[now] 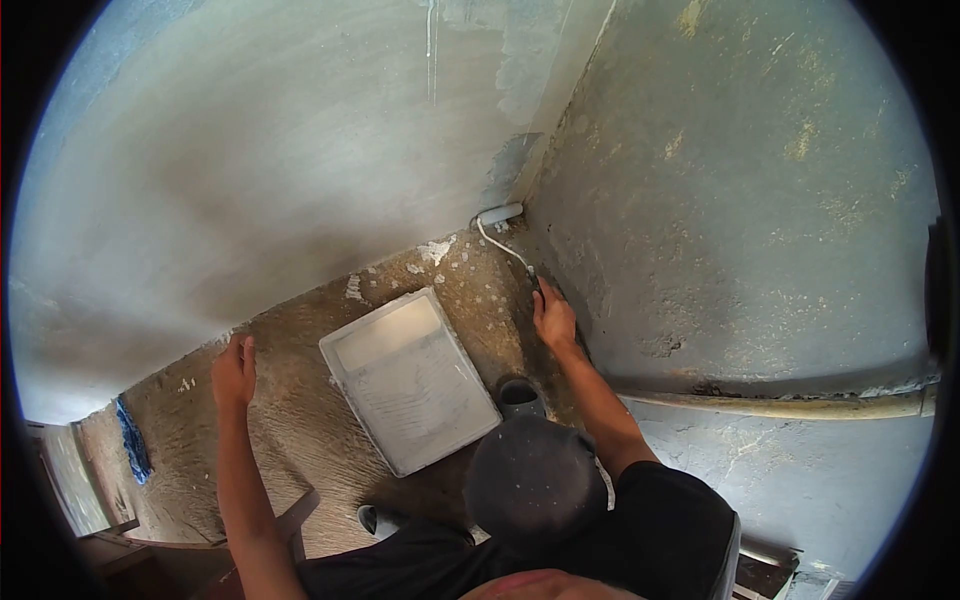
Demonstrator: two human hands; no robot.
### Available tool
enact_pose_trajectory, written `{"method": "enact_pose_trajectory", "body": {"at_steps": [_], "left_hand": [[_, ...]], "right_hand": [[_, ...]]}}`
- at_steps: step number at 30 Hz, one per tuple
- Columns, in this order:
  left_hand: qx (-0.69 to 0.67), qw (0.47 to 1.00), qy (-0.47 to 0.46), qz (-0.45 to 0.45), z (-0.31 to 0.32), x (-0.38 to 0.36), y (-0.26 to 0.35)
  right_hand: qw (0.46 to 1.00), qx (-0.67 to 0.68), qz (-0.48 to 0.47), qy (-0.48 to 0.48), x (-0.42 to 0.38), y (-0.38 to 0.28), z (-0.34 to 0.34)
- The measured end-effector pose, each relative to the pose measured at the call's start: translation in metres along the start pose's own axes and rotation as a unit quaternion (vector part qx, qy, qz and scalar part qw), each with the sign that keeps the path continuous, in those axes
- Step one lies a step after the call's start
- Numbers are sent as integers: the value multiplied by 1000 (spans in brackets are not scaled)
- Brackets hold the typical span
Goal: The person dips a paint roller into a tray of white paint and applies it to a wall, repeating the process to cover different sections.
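Note:
My right hand (555, 318) is wrapped round the dark handle of a paint roller (500, 214). Its white sleeve lies low in the corner, at the foot of the pale painted wall (300, 170). On the floor between my hands is a paint tray (447, 444), with pale paint pooled at its far end and smeared over the ribbed slope. My left hand (233, 372) is held up near the wall's base, left of the tray. Its fingers look stretched out, and nothing shows in them.
A rough grey wall (740, 200) rises on the right, with a pale ledge (800, 405) below. White splashes (435, 250) mark the brown floor (290, 430). A blue cloth (132, 442) lies far left. A dark, speckled rounded shape (537, 478) hides part of the floor near me.

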State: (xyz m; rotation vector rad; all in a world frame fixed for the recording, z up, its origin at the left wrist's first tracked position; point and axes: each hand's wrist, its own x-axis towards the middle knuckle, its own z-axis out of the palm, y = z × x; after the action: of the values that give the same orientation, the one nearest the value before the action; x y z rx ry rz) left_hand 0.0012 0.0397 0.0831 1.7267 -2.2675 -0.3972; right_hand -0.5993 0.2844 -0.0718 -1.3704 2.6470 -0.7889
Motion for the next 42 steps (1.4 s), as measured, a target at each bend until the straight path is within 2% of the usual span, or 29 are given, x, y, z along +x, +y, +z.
{"method": "enact_pose_trajectory", "body": {"at_steps": [13, 17, 25, 32, 34, 38, 42], "left_hand": [[6, 1000, 11, 15, 9, 14, 4], [-1, 999, 22, 28, 7, 12, 12], [3, 999, 33, 27, 6, 8, 6], [-8, 999, 41, 23, 0, 6, 15], [-8, 999, 39, 22, -1, 7, 16], [-10, 999, 44, 25, -5, 7, 22], [-17, 998, 57, 32, -3, 8, 18]], "right_hand": [[994, 3, -59, 97, 5, -31, -55], [994, 3, -52, 95, 6, -46, -69], [986, 83, -56, 132, 22, -78, -99], [969, 132, -83, 194, 65, -124, -151], [951, 164, -117, 236, 78, -140, -171], [949, 148, -118, 251, 106, -168, -215], [915, 176, -178, 317, 138, -195, -247]]}}
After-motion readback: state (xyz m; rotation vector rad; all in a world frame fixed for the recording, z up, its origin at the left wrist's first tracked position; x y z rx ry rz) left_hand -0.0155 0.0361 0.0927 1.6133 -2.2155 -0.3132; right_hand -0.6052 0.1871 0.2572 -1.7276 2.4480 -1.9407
